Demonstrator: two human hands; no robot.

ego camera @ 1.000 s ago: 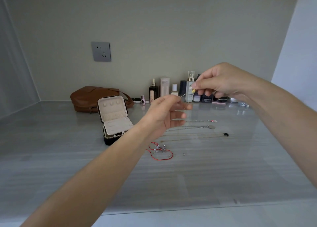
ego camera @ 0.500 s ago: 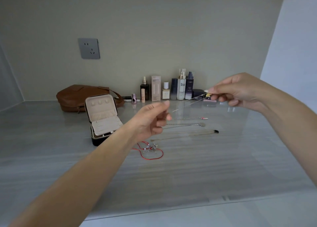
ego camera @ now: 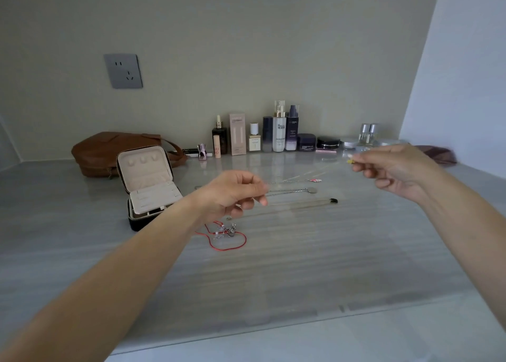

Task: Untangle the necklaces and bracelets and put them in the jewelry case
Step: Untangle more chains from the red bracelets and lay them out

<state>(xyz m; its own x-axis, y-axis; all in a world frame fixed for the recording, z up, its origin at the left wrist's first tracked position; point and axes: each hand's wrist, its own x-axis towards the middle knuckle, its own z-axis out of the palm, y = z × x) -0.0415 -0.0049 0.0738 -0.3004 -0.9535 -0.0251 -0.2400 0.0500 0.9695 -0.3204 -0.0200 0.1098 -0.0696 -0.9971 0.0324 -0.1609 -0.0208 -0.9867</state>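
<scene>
Right hand (ego camera: pixel 394 170) pinches small yellow pendant (ego camera: pixel 350 161); left hand (ego camera: pixel 235 194) fingers curled, seemingly pinching its fine chain, too faint to see | hands wide apart, likely drawing it straight | below: three thin necklaces (ego camera: pixel 290 190) laid out, tangled red cord bracelet (ego camera: pixel 227 235) | open cream-lined black jewelry case (ego camera: pixel 137 223) left, path unblocked | cosmetic bottles (ego camera: pixel 279 134) behind.

Grey countertop (ego camera: pixel 301 265): jewelry case (ego camera: pixel 149 186), necklaces (ego camera: pixel 295 190), cosmetics (ego camera: pixel 279 134)

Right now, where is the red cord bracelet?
Head view, left of centre: the red cord bracelet lies on the grey countertop, right of the open jewelry case, just below the left hand.
</scene>
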